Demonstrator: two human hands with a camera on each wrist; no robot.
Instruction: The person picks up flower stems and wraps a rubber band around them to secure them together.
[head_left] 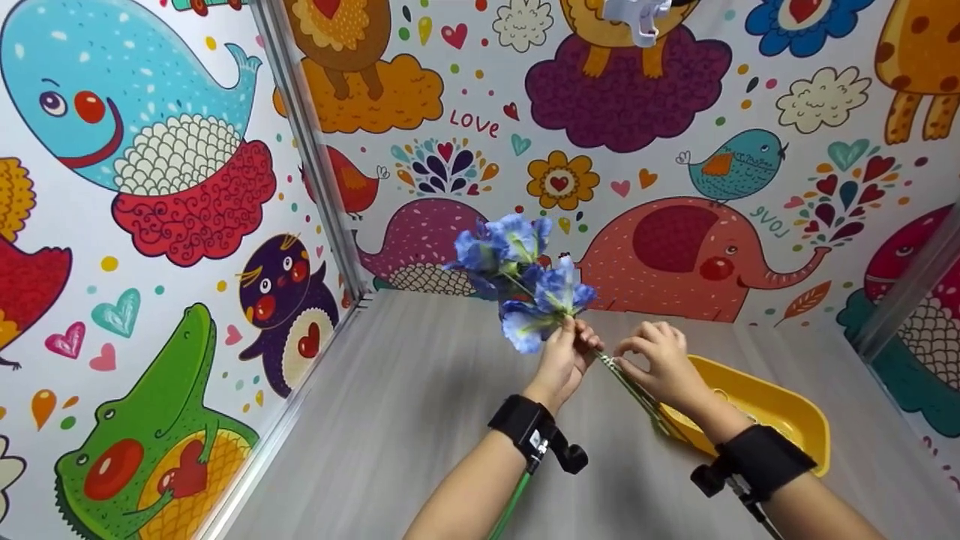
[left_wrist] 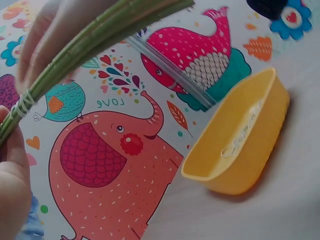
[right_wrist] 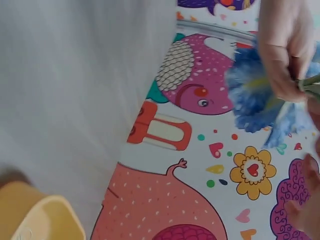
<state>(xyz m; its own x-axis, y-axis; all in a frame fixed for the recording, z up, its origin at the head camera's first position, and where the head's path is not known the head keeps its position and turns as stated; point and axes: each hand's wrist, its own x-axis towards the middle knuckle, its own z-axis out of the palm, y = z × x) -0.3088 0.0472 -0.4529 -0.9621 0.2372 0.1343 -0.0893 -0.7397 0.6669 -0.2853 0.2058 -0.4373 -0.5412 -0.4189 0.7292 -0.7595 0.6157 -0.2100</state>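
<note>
My left hand (head_left: 562, 360) grips a bunch of blue artificial flowers (head_left: 551, 289) by the stems, just under the blooms. The green stems (left_wrist: 95, 42) run down to the right, bundled together. A white rubber band (left_wrist: 22, 106) is wound round them close to the left fingers. Beside the band hovers my right hand (head_left: 664, 367), fingers bent and spread, with nothing seen between them. Its blurred fingers (right_wrist: 305, 205) stand a little off the stems in the right wrist view.
A yellow plastic basket (head_left: 817, 420) stands on the grey table (head_left: 420, 420) at the right, under the right forearm. Loose white bands (left_wrist: 235, 145) lie in it. Walls printed with cartoon animals (head_left: 675, 255) enclose the table at the back and sides.
</note>
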